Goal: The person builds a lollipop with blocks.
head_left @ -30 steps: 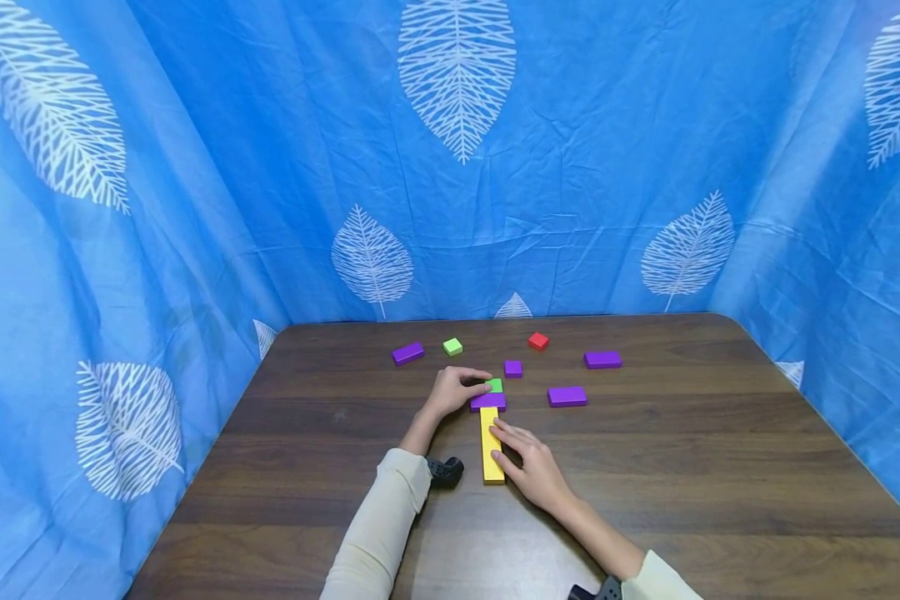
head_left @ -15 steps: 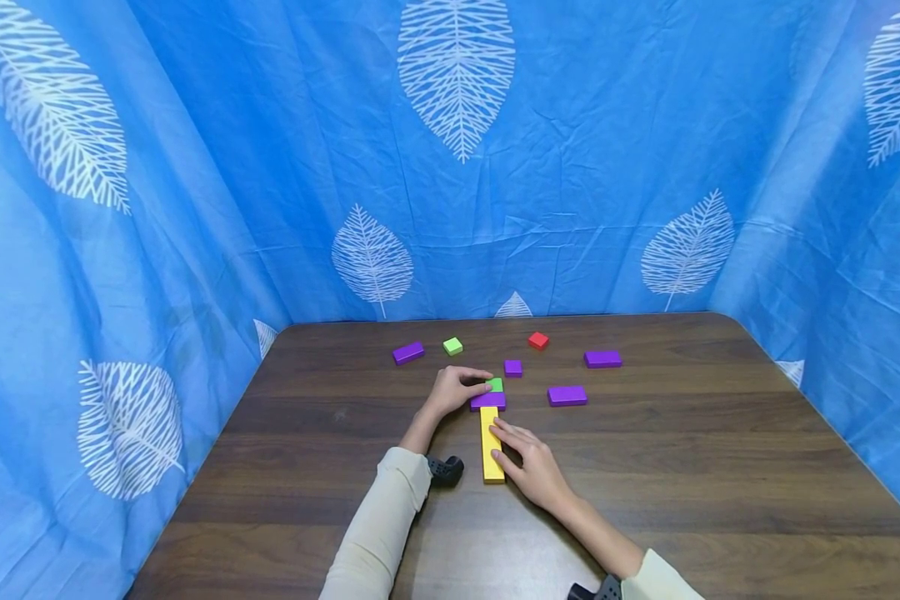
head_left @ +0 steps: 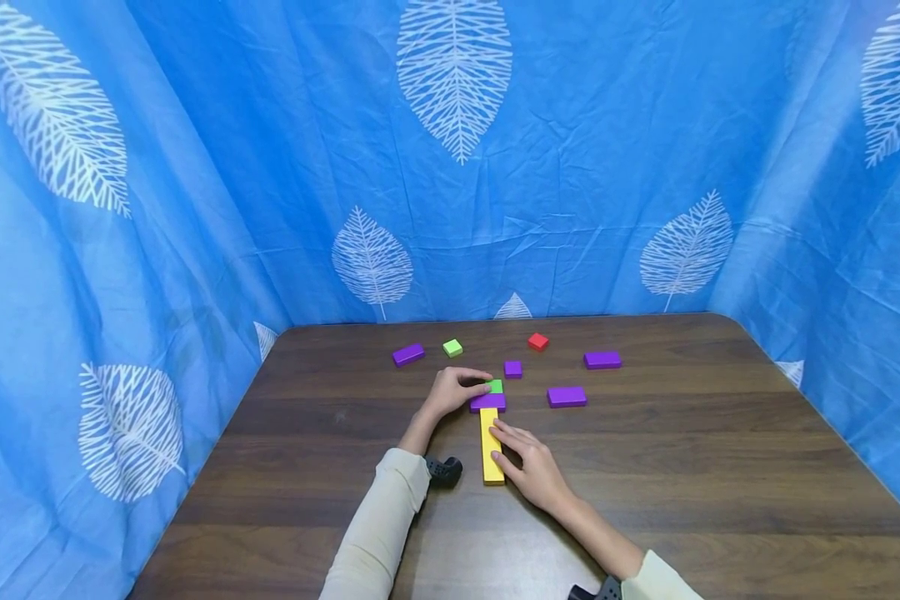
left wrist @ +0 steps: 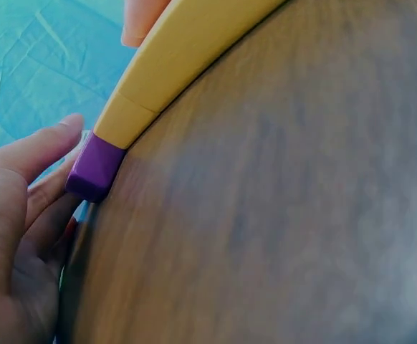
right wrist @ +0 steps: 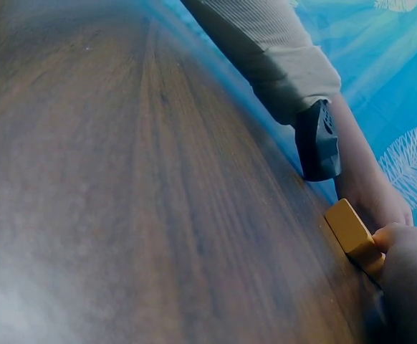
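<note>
In the head view, my left hand (head_left: 450, 390) has thumb and index finger at the near and far sides of a green block (head_left: 497, 387), pinching it. Against that block's near side lies a purple block (head_left: 487, 402), set crosswise; its end (left wrist: 94, 168) shows beside my left fingers in the left wrist view. A long yellow block (head_left: 491, 450) runs from the purple one toward me, forming a T. My right hand (head_left: 532, 467) rests thumb and extended fingers on the yellow block's right part. In the right wrist view the yellow block's near end (right wrist: 352, 233) shows by the thumb.
Farther back lie purple blocks (head_left: 408, 355), a light green block (head_left: 453, 347), a red block (head_left: 538, 342) and a small purple block (head_left: 513, 369). More purple blocks (head_left: 567, 397) lie right. A blue leaf-print curtain (head_left: 570, 167) surrounds the brown wooden table (head_left: 682, 467).
</note>
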Available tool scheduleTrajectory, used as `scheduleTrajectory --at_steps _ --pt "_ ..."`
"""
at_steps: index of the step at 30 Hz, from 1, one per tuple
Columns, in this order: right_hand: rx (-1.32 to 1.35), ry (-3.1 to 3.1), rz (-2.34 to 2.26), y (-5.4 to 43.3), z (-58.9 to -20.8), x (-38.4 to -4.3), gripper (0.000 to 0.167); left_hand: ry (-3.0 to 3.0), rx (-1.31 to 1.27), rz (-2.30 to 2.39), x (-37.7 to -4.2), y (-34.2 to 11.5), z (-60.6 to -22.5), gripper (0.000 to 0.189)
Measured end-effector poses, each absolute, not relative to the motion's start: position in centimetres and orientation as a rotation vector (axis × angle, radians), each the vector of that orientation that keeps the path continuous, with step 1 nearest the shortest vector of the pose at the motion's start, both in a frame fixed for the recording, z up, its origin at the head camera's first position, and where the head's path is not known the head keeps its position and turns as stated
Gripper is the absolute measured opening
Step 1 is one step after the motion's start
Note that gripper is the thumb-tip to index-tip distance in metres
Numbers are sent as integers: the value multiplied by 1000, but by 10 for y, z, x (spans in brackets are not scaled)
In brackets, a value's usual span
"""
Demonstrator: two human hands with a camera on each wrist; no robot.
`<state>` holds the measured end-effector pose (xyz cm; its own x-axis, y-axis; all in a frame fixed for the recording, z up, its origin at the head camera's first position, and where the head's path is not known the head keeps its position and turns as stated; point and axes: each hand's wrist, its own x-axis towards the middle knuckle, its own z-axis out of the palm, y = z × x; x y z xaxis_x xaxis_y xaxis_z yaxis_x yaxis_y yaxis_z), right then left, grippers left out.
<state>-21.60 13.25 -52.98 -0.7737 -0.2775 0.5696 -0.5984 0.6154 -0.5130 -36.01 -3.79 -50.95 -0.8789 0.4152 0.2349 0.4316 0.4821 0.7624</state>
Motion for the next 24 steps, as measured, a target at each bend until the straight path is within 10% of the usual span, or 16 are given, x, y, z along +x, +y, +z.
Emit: scheduleTrajectory --at_steps 24 --pt "703 -2377 975 132 -532 -217 39 -2508 -387 -1241 -406 -65 -491 37"
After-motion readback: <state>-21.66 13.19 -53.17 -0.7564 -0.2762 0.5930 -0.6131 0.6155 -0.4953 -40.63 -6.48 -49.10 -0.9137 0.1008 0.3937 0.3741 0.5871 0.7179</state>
